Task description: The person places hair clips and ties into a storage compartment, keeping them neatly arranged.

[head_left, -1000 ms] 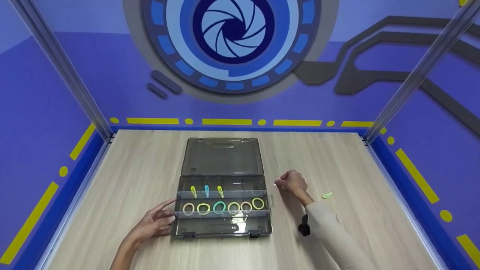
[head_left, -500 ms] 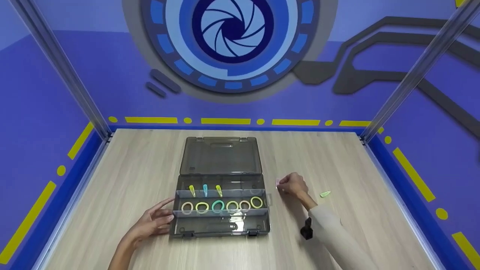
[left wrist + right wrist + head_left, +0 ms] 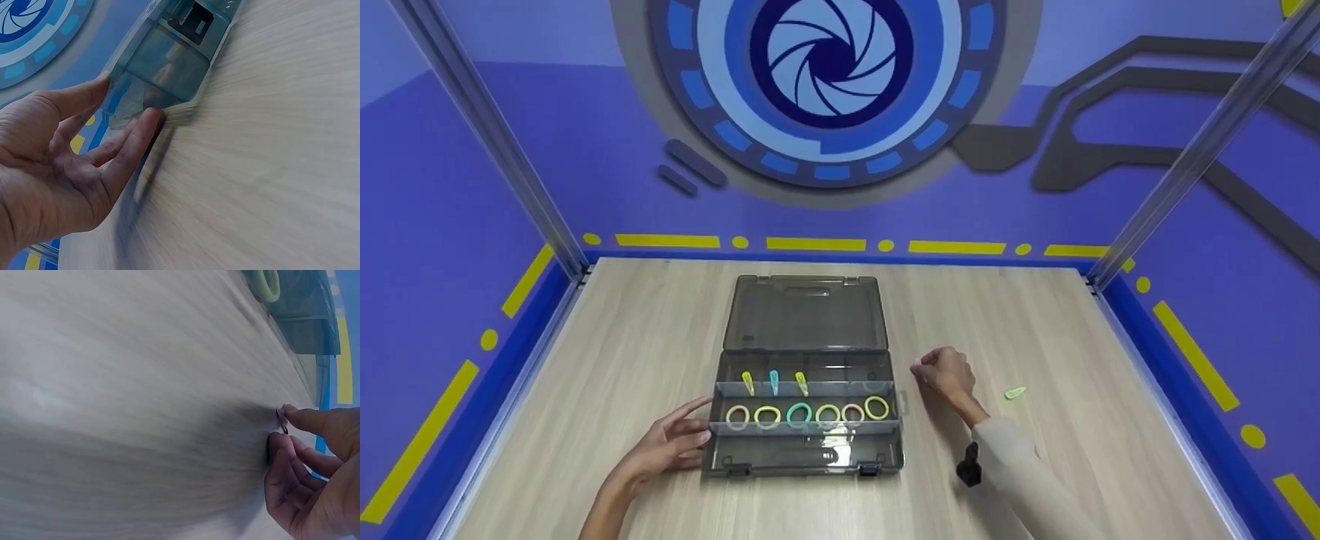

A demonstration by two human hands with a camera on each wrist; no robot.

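A smoky see-through compartment box [image 3: 802, 450] lies with its lid folded back on the table. My left hand [image 3: 666, 445] touches the box's left side with fairly straight fingers, also seen in the left wrist view on the box corner [image 3: 163, 67]. To the right of the box, my right hand [image 3: 949, 371] pinches a small pink hair clip [image 3: 282, 419] between thumb and fingers, low over the tabletop; the fingers partly hide it. Two yellow hair clips [image 3: 748, 383] and a blue hair clip [image 3: 774, 382] stand in the back row. Several hair ties [image 3: 799, 414] fill the middle row.
A pale green hair clip [image 3: 1015, 393] lies on the wooden table [image 3: 1072, 465], right of my right hand. A black device [image 3: 969, 466] hangs by the right sleeve. Blue-purple panels [image 3: 840, 217] enclose the table's back and sides.
My right hand stays beside the box, its fingers shifting slightly around the pink hair clip. My left hand and the box keep their places.
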